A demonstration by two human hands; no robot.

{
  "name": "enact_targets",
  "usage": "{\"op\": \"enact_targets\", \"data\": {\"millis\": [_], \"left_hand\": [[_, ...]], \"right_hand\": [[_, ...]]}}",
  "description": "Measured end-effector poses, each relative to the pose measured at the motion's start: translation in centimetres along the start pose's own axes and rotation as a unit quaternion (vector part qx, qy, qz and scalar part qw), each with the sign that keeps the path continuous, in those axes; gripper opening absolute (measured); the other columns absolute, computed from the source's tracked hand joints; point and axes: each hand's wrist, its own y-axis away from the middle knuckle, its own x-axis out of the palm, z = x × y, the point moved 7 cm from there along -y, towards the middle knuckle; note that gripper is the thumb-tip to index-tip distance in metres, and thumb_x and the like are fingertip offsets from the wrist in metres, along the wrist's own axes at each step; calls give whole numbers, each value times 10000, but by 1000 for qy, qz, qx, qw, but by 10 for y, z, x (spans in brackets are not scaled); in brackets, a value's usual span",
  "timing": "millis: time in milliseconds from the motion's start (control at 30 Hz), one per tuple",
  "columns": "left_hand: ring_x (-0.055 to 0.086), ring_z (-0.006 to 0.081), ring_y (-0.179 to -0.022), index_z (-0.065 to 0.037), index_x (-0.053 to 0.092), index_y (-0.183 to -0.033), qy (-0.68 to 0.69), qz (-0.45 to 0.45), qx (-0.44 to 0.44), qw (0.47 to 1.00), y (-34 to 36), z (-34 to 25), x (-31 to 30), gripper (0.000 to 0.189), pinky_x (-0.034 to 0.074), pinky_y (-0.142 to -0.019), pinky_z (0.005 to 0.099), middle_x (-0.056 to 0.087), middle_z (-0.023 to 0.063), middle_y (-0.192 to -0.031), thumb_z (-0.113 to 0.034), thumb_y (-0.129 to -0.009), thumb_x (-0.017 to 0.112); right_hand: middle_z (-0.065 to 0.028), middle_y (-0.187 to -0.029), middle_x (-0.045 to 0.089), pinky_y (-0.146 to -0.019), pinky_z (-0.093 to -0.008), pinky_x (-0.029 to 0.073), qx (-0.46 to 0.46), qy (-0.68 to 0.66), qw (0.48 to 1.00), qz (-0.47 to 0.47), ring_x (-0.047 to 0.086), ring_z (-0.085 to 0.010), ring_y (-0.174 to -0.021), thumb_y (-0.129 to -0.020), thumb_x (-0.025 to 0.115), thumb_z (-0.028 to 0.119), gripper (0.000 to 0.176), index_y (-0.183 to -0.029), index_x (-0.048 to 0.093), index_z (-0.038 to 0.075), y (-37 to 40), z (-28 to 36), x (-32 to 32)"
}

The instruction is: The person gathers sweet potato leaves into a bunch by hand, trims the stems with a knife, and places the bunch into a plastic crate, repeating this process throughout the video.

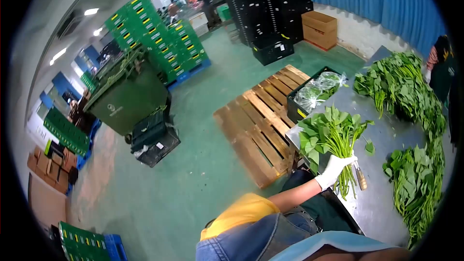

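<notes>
My left hand (333,169), in a white glove, is closed around the stems of a bunch of leafy greens (328,135). The bunch lies on the steel table (382,135) with its leaves pointing away from me. A knife with a wooden handle (360,176) lies on the table right beside the hand, touching the stems. My right hand is out of sight.
Loose greens are heaped along the table's far side (411,101) and near end (415,188). A black crate of bagged greens (314,92) stands on a wooden pallet (261,121). Another person (442,63) works at the table's far edge. A green bin (128,96) and stacked crates (159,34) stand across the floor.
</notes>
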Motion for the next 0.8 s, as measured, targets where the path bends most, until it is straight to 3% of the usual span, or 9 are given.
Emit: {"op": "enact_targets", "data": {"millis": [167, 300, 333, 400, 433, 467, 567, 600, 800], "left_hand": [[562, 91, -731, -22, 575, -1003, -6, 40, 47, 998, -13, 17, -1, 244, 464, -661, 239, 589, 7, -854, -32, -781, 675], [510, 67, -822, -18, 554, -1096, -69, 43, 72, 994, -12, 29, -8, 315, 449, -739, 239, 573, -14, -925, -34, -796, 648], [509, 76, -878, -12, 542, -1130, -80, 34, 110, 990, -3, 22, -9, 332, 441, -792, 247, 577, -2, -977, -46, -812, 629], [503, 85, -926, -6, 534, -1143, -121, 42, 104, 986, 4, 25, -18, 336, 430, -838, 256, 580, 6, -1023, -61, -823, 618], [512, 95, -929, -10, 539, -1144, -104, 38, 108, 988, 12, 21, -20, 328, 429, -849, 263, 584, 15, -1031, -72, -830, 610], [521, 103, -936, -9, 538, -1147, -66, 52, 103, 991, 15, 19, -22, 340, 431, -853, 266, 589, 22, -1038, -70, -822, 620], [537, 114, -946, -8, 549, -1143, -57, 29, 82, 995, 27, -1, -33, 350, 443, -842, 276, 599, 34, -1051, -65, -809, 639], [540, 118, -951, -5, 556, -1135, -54, 12, 94, 994, 29, -6, -39, 342, 445, -837, 276, 602, 39, -1063, -60, -808, 641], [532, 109, -949, -2, 551, -1139, -62, 50, 58, 995, 27, 12, -38, 364, 442, -837, 276, 594, 48, -1107, -71, -798, 657]], "right_hand": [[-172, -1261, 476, -949, -352, 402, 25, 15, 997, 77, 486, -233, -1147, -830, 527, 120, 526, -1328, 384, 32, 14, 6, 49], [-180, -1324, 424, -976, -366, 375, 53, 5, 966, 253, 450, -241, -1199, -795, 544, 120, 640, -1392, 320, 67, 42, 10, 128], [-182, -1340, 411, -982, -369, 368, 43, 11, 950, 308, 441, -243, -1213, -786, 549, 119, 670, -1408, 304, 76, 51, 11, 148], [-141, -1391, 387, -1037, -371, 296, -120, -33, 883, 453, 408, -266, -1252, -690, 530, -2, 792, -1426, 241, 46, 107, 70, 220], [-150, -1411, 354, -1084, -356, 199, -123, 34, 862, 490, 299, -248, -1327, -666, 529, 11, 870, -1457, 180, 102, 120, 73, 242], [-169, -1409, 345, -1083, -343, 211, -151, 16, 843, 516, 296, -244, -1326, -666, 559, 9, 858, -1443, 198, 60, 135, 78, 260], [-122, -1378, 374, -1040, -301, 293, 13, -25, 788, 615, 379, -215, -1252, -722, 572, -38, 777, -1415, 222, -2, 144, 22, 295], [-121, -1356, 405, -1021, -298, 318, -41, -14, 777, 628, 410, -215, -1227, -709, 638, 1, 807, -1408, 235, -13, 151, 26, 298], [-111, -1146, 550, -902, -294, 434, 52, 38, 745, 664, 538, -195, -1042, -672, 691, 39, 639, -1252, 437, -43, 159, 33, 290]]}}
